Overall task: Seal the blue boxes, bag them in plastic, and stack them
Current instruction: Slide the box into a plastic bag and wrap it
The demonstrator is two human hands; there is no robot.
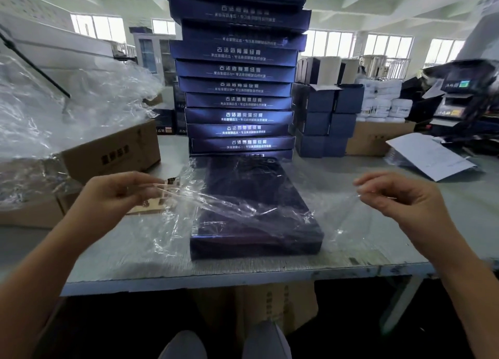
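1. While the box [256, 246] lies flat on the surface [351, 261], just before the stack [237, 86], the bag [172, 223] is draped across it.
2. Your left hand [116, 194] pinches the film's left edge; your right hand [391, 196] pinches its right edge.
3. Judgement: you hold them well apart to keep the film taut, so the mouth clears the box corners.
4. Whether the box is fully inside cannot be told.
5. The stack is tall and uneven; adding to it calls for care.
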